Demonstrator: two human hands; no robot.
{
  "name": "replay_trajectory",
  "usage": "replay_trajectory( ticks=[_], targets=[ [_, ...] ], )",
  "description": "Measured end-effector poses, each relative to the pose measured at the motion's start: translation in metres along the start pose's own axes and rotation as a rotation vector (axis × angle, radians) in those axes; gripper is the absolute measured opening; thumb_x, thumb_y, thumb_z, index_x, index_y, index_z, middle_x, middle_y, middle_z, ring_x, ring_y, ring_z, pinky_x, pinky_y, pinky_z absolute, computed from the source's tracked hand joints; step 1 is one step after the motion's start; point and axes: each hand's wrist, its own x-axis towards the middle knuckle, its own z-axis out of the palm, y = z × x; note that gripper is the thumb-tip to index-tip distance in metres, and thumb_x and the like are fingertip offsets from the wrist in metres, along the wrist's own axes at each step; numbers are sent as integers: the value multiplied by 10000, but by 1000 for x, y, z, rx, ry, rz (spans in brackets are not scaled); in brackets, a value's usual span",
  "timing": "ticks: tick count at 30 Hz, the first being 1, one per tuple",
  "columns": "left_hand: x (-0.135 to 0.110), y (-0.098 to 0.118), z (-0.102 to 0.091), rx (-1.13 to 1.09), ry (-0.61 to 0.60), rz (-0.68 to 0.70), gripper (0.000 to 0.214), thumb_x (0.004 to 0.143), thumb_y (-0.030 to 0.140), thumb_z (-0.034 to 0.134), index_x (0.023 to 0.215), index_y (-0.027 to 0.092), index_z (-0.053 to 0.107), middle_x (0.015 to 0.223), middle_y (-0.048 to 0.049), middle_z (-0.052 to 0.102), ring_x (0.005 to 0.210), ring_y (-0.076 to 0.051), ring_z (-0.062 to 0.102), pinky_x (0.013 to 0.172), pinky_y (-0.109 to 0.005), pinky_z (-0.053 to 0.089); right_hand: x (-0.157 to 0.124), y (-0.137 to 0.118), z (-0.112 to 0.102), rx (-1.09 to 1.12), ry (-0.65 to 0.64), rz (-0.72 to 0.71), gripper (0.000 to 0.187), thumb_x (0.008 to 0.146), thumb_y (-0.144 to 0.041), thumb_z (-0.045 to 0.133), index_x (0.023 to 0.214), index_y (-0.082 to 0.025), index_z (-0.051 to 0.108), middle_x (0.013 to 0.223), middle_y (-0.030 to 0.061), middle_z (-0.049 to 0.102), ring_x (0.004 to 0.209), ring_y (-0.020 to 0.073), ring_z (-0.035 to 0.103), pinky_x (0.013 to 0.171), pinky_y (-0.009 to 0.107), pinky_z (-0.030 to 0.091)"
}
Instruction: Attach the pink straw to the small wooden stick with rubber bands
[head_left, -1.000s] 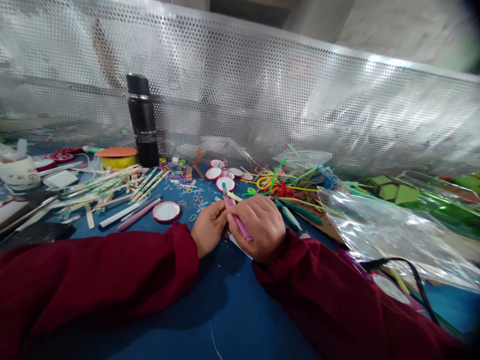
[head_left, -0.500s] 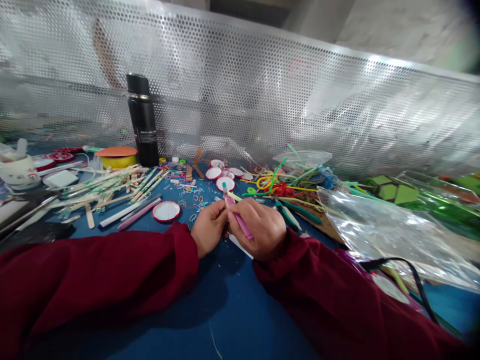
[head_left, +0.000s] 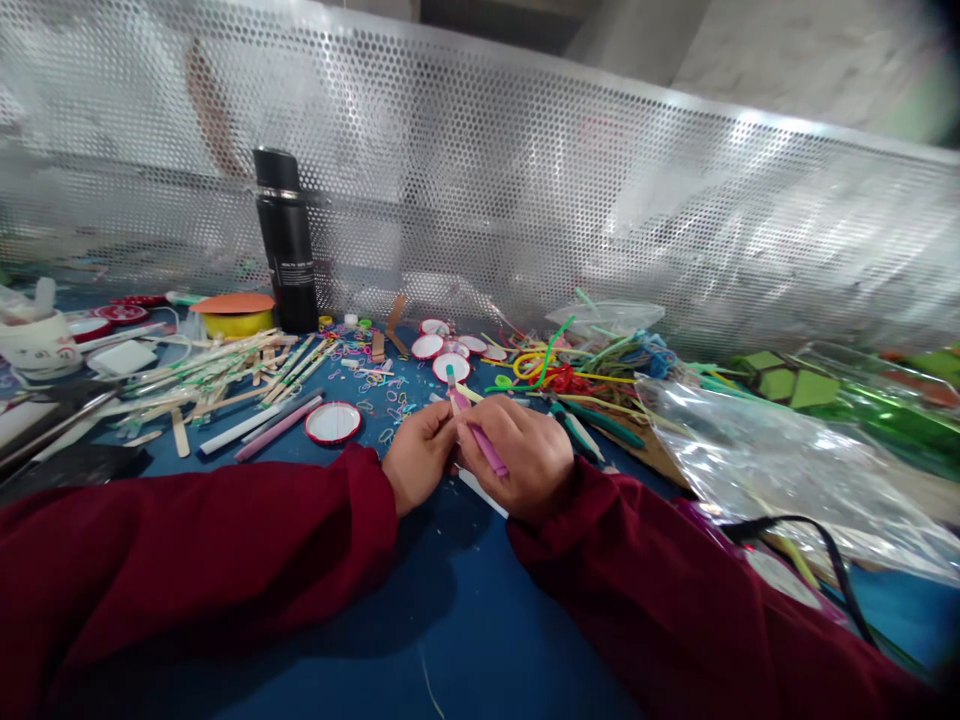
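Observation:
My right hand (head_left: pixel 521 450) is closed around a slim pink pen-like tool (head_left: pixel 487 450). It slants up and to the left, with a pale section and a teal piece (head_left: pixel 450 373) at its far end. My left hand (head_left: pixel 420 450) is pinched shut right beside it, fingertips touching or almost touching the right hand's fingers. What the left fingers hold is hidden. A thin pale stick (head_left: pixel 470 395) pokes out beyond the knuckles, and a white strip (head_left: pixel 482 492) shows below the hands. Red-rimmed white lids (head_left: pixel 451 367) lie just past the fingers.
At left are a red-rimmed lid (head_left: pixel 333 422), markers (head_left: pixel 277 430), a pile of wooden sticks (head_left: pixel 202 375), a black bottle (head_left: pixel 289 250) and a cup (head_left: pixel 37 345). Right of the hands are pliers (head_left: pixel 577 435), coloured cords (head_left: pixel 555 370) and a clear plastic bag (head_left: pixel 780 460). A perforated metal panel (head_left: pixel 480 200) stands behind.

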Motion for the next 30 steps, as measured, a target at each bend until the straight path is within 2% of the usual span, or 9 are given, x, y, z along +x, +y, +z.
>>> replay_trajectory(
  ticks=[30],
  targets=[
    [0,1,1,-20,-31,16,317,835,469,594,827,152,584,634,40,462,533,-76,400,489,-202,354,1,-2,-2,18,-4,-22,140,910,-255,511,856,-176,612,794,55,649,732,150,600,670,264,442]
  ],
)
